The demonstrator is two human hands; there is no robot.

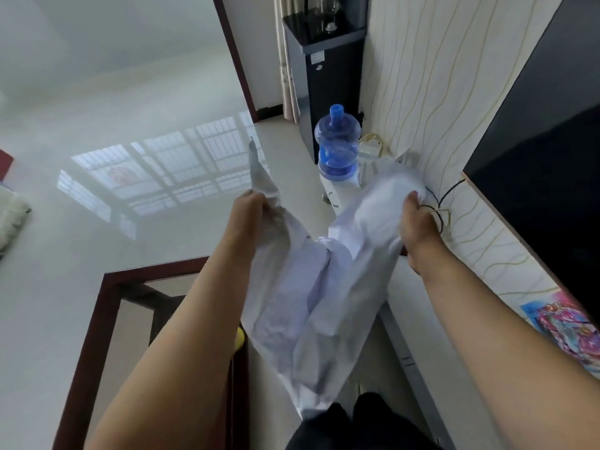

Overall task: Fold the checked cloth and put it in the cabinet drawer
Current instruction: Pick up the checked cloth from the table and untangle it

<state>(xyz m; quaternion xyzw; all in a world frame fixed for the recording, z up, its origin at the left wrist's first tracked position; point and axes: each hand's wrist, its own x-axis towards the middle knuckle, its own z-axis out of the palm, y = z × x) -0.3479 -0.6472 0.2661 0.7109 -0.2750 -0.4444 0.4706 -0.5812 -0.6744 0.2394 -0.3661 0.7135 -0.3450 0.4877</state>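
- The checked cloth [311, 280] hangs in the air between the two hands, pale and blurred, so its check pattern barely shows. It is bunched and twisted, not laid flat, and its lower end drops down toward the person's dark trousers [354, 427].
- The left hand [251, 207] grips one upper part of the cloth, fingers curled round a gathered edge; a loose corner sticks up above that grip.
- The right hand [414, 222] clutches the other upper part, fingers closed into a thick bundle of fabric, close to the patterned wall [431, 92].
- Judging by the crumpled hang, folding has not really begun: no neat crease or halved panel shows. The cloth would first need to be spread and squared between the grips, then folded, then carried to the drawer.
- Beyond the right grip lies a white low cabinet [334, 196] with a blue water bottle [337, 144] standing on it; whether it is the cabinet meant, and whether a drawer is open, I cannot tell.
- Below the left forearm stands a dark-framed glass table [107, 306]; a dark water dispenser [321, 69] stands behind the bottle.
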